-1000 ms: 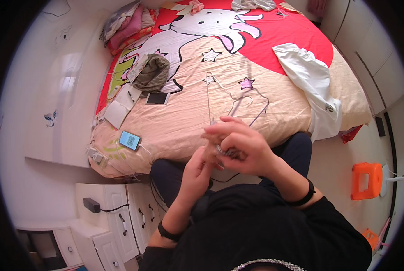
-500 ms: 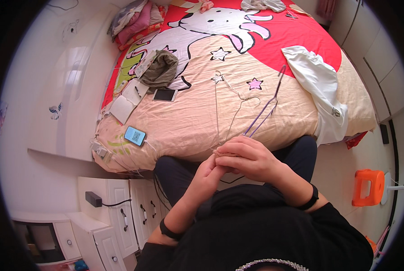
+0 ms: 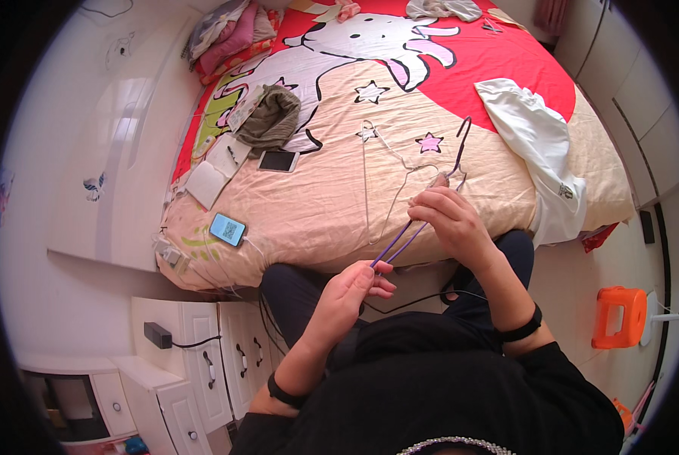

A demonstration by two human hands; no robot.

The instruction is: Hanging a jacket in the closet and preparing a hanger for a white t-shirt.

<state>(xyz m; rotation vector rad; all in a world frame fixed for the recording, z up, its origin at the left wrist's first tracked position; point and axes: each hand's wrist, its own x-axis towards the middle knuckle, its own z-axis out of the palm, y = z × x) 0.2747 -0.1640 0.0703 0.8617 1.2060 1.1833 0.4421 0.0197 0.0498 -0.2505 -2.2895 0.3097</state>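
A purple wire clothes hanger [image 3: 392,247] is held over my lap at the near edge of the bed. My left hand [image 3: 347,294] is closed on its near end, with a few fingertips showing beyond the wire. My right hand [image 3: 453,221] grips it higher up, close to the hook, which points away from me over the bedspread. The fingers of my right hand hide part of the wire. Just beyond, a pale wire hanger [image 3: 366,189] lies flat on the bed, partly behind the purple one.
A white garment [image 3: 533,136] drapes over the bed's right edge. To the left lie a lit phone [image 3: 227,229], a white phone [image 3: 278,161], an open notebook [image 3: 216,173] and a brown knitted item [image 3: 272,117]. An orange stool [image 3: 620,317] stands on the floor at right; white drawers [image 3: 203,364] at lower left.
My hands, together before, have come apart along the purple hanger. The right hand moved up and away toward the hook; the left stayed lower, near my lap.
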